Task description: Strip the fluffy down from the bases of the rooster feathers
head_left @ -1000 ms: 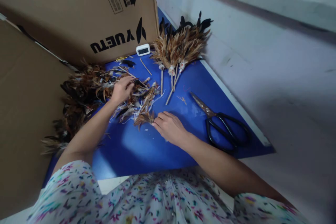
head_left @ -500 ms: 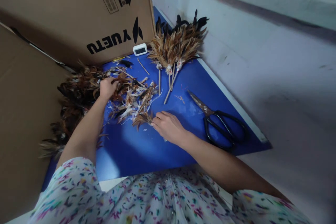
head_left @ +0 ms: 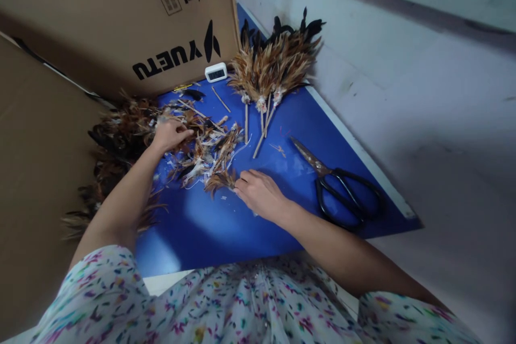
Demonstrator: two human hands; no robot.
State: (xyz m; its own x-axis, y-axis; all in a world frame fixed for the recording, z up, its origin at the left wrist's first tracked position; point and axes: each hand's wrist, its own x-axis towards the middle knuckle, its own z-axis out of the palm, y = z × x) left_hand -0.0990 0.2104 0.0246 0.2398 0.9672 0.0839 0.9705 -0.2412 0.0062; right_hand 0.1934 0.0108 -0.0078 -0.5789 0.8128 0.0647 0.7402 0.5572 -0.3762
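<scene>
My right hand (head_left: 258, 193) is closed on the base of a small brown feather bunch (head_left: 220, 183), low over the blue table (head_left: 209, 226). Further left, my left hand (head_left: 171, 134) reaches into the loose feather pile (head_left: 199, 158); its thumb points right, and its fingertips are partly hidden among the feathers, so a hold cannot be made out. Beside that forearm lies a darker brown and black feather heap (head_left: 116, 140). Several finished-looking feather bundles on sticks (head_left: 274, 67) lie at the back.
Large black-handled scissors (head_left: 338, 188) lie to the right, blades pointing up-left. A small white digital clock (head_left: 216, 72) stands against the cardboard box (head_left: 181, 11). Thin sticks (head_left: 221, 99) lie near it. A pale wall (head_left: 382, 91) borders the table's right side.
My left hand has shifted slightly right over the feathers, its thumb now stretched further out. My right hand keeps its hold on the small bunch. The view has moved a little.
</scene>
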